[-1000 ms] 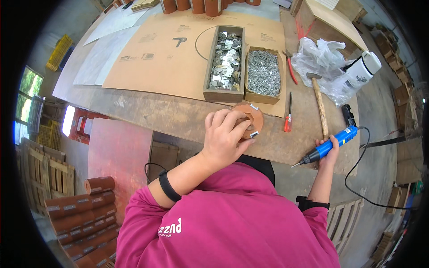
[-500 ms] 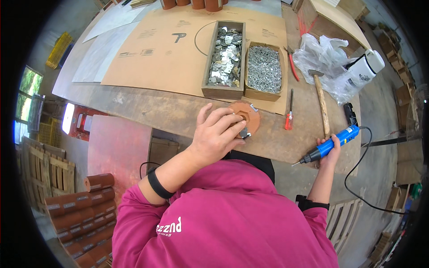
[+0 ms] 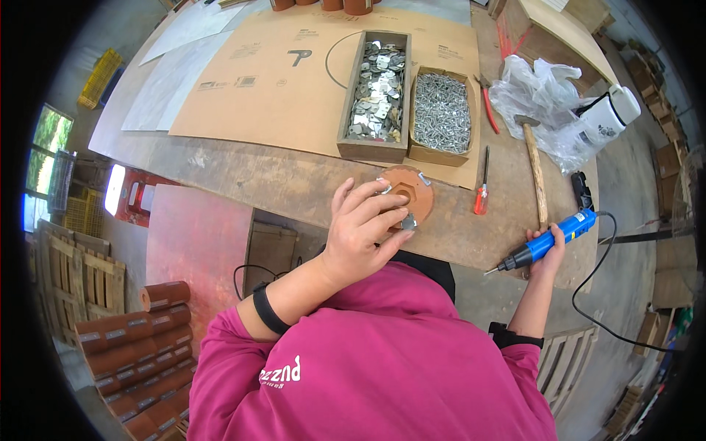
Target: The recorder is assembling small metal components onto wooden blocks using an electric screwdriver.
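Note:
My left hand point(image 3: 368, 220) lies over a reddish-brown round piece point(image 3: 421, 192) at the table's near edge, its fingers curled across the top. The piece has a hexagonal recess in its face. Small metal plates sit at its rim: one metal plate point(image 3: 424, 178) at the far right and another by my fingertips on the near side. My fingers partly cover the left side. Off to the right, my right hand point(image 3: 548, 253) is wrapped round a blue electric screwdriver point(image 3: 562, 234), its bit pointing left and its cord trailing right.
Beyond the piece stand a wooden box point(image 3: 371, 151) of metal plates and a cardboard box point(image 3: 437, 156) of screws. To the right lie a red-handled screwdriver point(image 3: 481, 198), a hammer point(image 3: 535, 162), pliers point(image 3: 490, 110), a plastic bag point(image 3: 540, 92) and a white bottle point(image 3: 609, 117). Reddish-brown cylinders point(image 3: 136, 360) are stacked lower left.
My left fingers have shifted slightly on the round piece, and a metal plate by the index finger shows more. My right hand still holds the electric screwdriver. The whole view has shifted a little.

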### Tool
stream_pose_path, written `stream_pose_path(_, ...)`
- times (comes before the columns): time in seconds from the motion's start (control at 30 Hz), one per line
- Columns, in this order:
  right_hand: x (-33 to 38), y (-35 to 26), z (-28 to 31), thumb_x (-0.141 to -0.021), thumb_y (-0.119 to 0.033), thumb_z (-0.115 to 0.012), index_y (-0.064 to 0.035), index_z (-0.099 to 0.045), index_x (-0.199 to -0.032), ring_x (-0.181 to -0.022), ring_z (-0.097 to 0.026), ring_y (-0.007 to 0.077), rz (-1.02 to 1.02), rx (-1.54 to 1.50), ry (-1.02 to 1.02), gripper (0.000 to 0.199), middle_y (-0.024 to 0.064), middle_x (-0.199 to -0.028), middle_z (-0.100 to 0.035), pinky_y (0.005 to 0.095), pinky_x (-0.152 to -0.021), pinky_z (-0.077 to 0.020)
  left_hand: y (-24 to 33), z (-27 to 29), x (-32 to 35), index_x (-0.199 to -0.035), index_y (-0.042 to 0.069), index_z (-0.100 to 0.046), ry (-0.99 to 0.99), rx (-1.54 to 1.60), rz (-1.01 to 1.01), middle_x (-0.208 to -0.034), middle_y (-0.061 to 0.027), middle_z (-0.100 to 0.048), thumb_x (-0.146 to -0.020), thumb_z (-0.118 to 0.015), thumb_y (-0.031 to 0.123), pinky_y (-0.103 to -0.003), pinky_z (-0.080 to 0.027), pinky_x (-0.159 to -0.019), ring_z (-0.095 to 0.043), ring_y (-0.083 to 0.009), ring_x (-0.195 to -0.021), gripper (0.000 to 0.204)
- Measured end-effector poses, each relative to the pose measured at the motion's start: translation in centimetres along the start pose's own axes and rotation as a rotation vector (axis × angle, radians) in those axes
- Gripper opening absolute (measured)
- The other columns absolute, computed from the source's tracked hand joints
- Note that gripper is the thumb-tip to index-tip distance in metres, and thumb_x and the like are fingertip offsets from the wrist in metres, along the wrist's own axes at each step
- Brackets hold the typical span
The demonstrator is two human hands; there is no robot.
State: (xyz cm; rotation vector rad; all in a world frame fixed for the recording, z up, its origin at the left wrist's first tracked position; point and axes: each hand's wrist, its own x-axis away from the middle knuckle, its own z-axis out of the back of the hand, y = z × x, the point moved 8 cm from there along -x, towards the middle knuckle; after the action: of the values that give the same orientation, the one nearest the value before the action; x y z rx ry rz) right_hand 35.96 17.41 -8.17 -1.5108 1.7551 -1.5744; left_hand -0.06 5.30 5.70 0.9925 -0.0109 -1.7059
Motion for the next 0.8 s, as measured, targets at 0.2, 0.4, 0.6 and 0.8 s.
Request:
stream_pose_path(0.2,-0.2,0.1,0.0,-0.073,-0.018,-0.058,-0.0029,-0.046,-0.086,-0.055,-0.052,0.0191,0.000,-0.004,-0.007,0.023,0.0077,-0.065,-0.050,0.0400,-0.063,-0.0504,-0.2,0.1,-0.1,-0.083,0.009,-0.061,0.009,-0.006,-0.004,-0.094,-0.0022,-0.060,-0.061,-0.070,0.016,-0.041,-0.026,-0.093,-0.049,-0.0234,-0.102,0.024)
stream_pose_path(0.4,-0.1,0.1,0.1,-0.074,-0.018,-0.058,-0.0031,-0.046,-0.085,-0.055,-0.052,0.0191,0.002,-0.001,-0.005,0.022,0.0076,-0.065,-0.050,0.0398,-0.063,-0.0503,0.0,0.1,0.0,-0.083,0.009,-0.062,0.002,-0.005,-0.001,-0.094,-0.0021,-0.060,-0.061,-0.070,0.015,-0.040,-0.025,-0.093,-0.049,-0.0231,-0.102,0.024)
stream_pose_path(0.6,0.0,0.1,0.5,-0.072,-0.019,-0.059,-0.0042,-0.046,-0.084,-0.056,-0.053,0.0187,-0.009,0.001,-0.005,0.023,0.0073,-0.065,-0.050,0.0388,-0.063,-0.0505,0.1,0.1,0.1,-0.084,0.008,-0.061,-0.004,0.000,-0.012,-0.094,-0.0026,-0.059,-0.061,-0.070,0.015,-0.041,-0.025,-0.093,-0.049,-0.0235,-0.101,0.026)
stream_pose_path(0.8,-0.7,0.0,0.5,-0.072,-0.019,-0.059,-0.0039,-0.046,-0.081,-0.056,-0.053,0.0190,0.000,0.003,0.008,0.021,0.0075,-0.065,-0.050,0.0391,-0.062,-0.0504,0.1,0.8,-2.9,-0.092,0.005,-0.058,-0.015,0.049,-0.094,-0.097,-0.0082,-0.056,-0.061,-0.069,0.016,-0.040,-0.035,-0.085,-0.050,-0.0272,-0.097,0.035)
